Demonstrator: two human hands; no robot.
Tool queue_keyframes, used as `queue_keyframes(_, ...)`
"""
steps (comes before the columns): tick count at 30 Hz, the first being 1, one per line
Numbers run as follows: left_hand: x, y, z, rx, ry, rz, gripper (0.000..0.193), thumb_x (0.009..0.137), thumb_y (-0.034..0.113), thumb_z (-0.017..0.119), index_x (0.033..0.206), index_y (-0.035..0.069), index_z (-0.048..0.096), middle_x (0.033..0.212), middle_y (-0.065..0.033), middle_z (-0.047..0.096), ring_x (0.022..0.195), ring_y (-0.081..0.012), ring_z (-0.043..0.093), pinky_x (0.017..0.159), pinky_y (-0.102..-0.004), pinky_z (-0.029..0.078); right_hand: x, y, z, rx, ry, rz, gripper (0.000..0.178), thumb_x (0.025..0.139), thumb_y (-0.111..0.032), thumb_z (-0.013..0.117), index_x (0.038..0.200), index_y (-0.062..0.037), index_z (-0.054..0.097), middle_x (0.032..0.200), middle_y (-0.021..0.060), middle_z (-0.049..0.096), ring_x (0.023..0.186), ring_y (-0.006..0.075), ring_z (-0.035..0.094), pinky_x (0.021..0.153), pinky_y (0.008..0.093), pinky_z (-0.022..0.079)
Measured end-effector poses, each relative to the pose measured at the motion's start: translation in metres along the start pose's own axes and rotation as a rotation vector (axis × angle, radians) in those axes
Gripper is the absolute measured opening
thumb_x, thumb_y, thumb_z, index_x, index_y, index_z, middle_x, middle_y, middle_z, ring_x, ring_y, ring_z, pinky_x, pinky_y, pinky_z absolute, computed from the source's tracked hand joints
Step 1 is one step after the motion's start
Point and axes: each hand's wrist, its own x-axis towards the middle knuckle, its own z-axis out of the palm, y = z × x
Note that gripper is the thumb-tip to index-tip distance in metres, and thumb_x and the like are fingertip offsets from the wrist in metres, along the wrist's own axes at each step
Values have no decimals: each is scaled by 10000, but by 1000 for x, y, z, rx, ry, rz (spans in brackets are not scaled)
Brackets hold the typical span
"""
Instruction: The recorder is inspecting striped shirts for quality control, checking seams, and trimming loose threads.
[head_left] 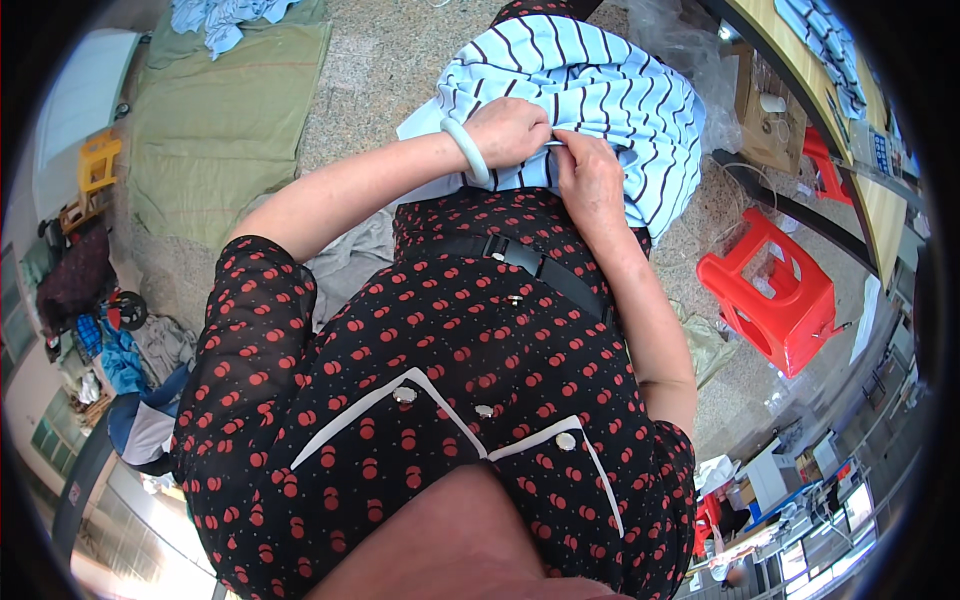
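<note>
A light blue cloth with dark stripes (640, 105) lies bunched over my lap, and I cannot tell which garment it is. My left hand (508, 132), with a pale bangle (466, 150) on its wrist, is closed on the near edge of the cloth. Just to its right, my right hand (594, 182) pinches the same edge between thumb and fingers. The two hands nearly touch, with a short fold of cloth between them. Whatever lies under the left fingers is hidden.
A red plastic stool (775, 285) stands on the floor to my right, below a wooden table (885, 215) with striped cloth (830, 55) on it. On the left are a green floor cloth (225, 130), a yellow stool (98, 162) and piled fabrics (150, 350).
</note>
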Motion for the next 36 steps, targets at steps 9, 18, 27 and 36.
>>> queue_keyframes(9,-12,13,13,252,51,3,201,781,176,418,801,-13,482,782,-218,540,744,-374,539,685,-450,420,1,1,5,-35,-24,9,120,736,-35,529,838,12,573,746,167,571,721,315,527,681,382,414)
queue_keyframes(18,-14,4,21,328,118,37,163,793,150,423,778,-5,469,734,-199,538,689,-364,549,623,-439,433,0,3,11,-106,-42,-32,139,722,-2,494,839,22,565,751,194,567,737,325,527,696,391,411)
queue_keyframes(27,-15,1,23,168,168,-3,174,799,147,416,820,-1,506,745,-203,550,705,-370,540,650,-448,418,10,11,4,197,-134,197,139,725,-45,472,796,10,578,736,193,579,721,340,550,658,395,431)
queue_keyframes(36,-22,-3,11,122,154,123,126,796,126,448,816,13,499,714,-175,533,690,-347,536,608,-425,414,8,4,-2,262,-116,170,130,718,-48,479,793,2,572,730,167,574,722,320,552,656,382,432)
